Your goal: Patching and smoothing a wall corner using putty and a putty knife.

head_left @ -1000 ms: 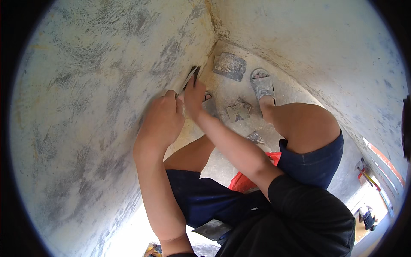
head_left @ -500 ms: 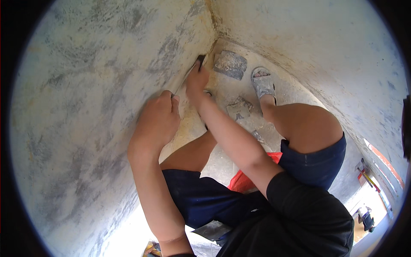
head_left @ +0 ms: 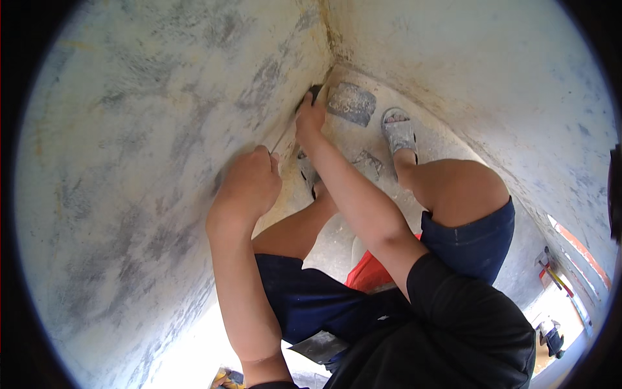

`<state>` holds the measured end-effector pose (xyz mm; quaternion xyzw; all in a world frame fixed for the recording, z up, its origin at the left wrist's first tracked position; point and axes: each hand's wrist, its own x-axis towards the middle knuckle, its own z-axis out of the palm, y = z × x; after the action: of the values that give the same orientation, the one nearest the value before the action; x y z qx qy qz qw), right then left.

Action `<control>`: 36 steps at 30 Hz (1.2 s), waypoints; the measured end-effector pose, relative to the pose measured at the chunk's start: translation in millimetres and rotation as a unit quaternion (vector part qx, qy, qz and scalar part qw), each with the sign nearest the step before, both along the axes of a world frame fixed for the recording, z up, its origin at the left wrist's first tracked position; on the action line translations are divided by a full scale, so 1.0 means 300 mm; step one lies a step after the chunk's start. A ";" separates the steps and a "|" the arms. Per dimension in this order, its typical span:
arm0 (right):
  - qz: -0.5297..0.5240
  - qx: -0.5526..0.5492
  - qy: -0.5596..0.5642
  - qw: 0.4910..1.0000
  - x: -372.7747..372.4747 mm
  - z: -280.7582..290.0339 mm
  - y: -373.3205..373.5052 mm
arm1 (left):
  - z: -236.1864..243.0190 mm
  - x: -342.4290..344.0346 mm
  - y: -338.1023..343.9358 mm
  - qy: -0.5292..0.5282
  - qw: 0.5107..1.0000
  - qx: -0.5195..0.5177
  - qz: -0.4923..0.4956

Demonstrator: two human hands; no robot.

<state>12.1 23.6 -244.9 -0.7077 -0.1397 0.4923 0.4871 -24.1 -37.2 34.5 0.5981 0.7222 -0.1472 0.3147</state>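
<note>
At the mottled plastered wall (head_left: 129, 162), my left hand (head_left: 246, 185) is closed round the near end of a thin metal strip or blade (head_left: 281, 139), which runs along the wall toward the corner. Farther up, my right hand (head_left: 310, 120) grips a dark flat tool (head_left: 314, 91) against the wall's foot, close to the corner; the tool is partly hidden by my fingers, and I cannot tell whether it joins the strip. A flat grey speckled piece (head_left: 353, 104) lies on the floor to the right of this hand.
My sandalled feet (head_left: 398, 129) and bent legs are between the two walls, with grey scraps (head_left: 369, 162) on the floor. A red object (head_left: 368, 272) is under me. At the far right are a yellow-and-red long-handled tool (head_left: 554, 275) and a small dark-and-white shape (head_left: 551, 337).
Over the last second my right hand has moved up along the wall toward the corner with the dark tool. My left hand shifted slightly left, then back right, still closed.
</note>
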 end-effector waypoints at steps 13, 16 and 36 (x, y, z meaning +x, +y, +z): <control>0.060 0.019 -0.034 0.997 -0.025 -0.012 -0.103 | 0.021 -0.015 0.007 0.005 0.998 -0.050 0.026; 0.143 0.018 -0.035 0.989 -0.089 0.055 -0.205 | 0.035 -0.024 -0.009 0.001 0.999 -0.036 0.029; 0.116 0.008 -0.011 0.993 -0.085 0.149 -0.173 | 0.011 -0.043 -0.021 0.016 0.999 -0.043 0.015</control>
<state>-13.3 -28.2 -200.1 -0.6879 -0.2305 0.5366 0.4309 -37.1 -43.6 37.7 0.5707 0.7290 -0.1833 0.3305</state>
